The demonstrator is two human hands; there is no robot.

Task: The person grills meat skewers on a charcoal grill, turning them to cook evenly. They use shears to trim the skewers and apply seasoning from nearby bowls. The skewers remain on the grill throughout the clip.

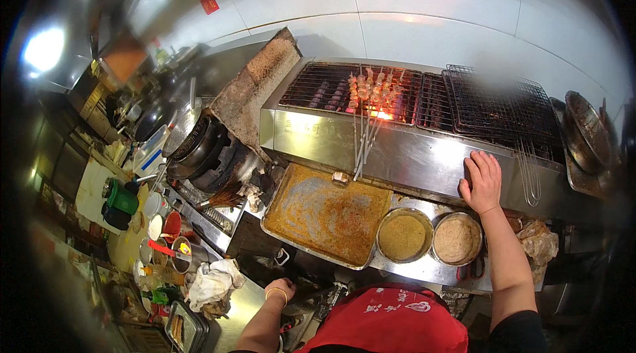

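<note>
My right hand (483,180) lies flat against the stainless-steel front of the charcoal grill (422,154), thumb apart from the fingers, holding nothing. Several meat skewers (375,89) rest together on the wire grate above glowing coals and a flame, their metal handles hanging over the grill's front. Down beside the lower counter is my left hand (281,289), with a band on the wrist. Its fingers look curled against the dark background, and whether anything is in them cannot be made out. A seasoning-smeared metal tray (318,219) sits before me, between my body and the grill.
Right of the tray stand two round containers of powder, one yellowish (405,234), one paler (457,238). Wire grill baskets (502,104) cover the grill's right side. A wok burner (203,159), a brush (223,196) and a crumpled cloth (213,283) are to the left.
</note>
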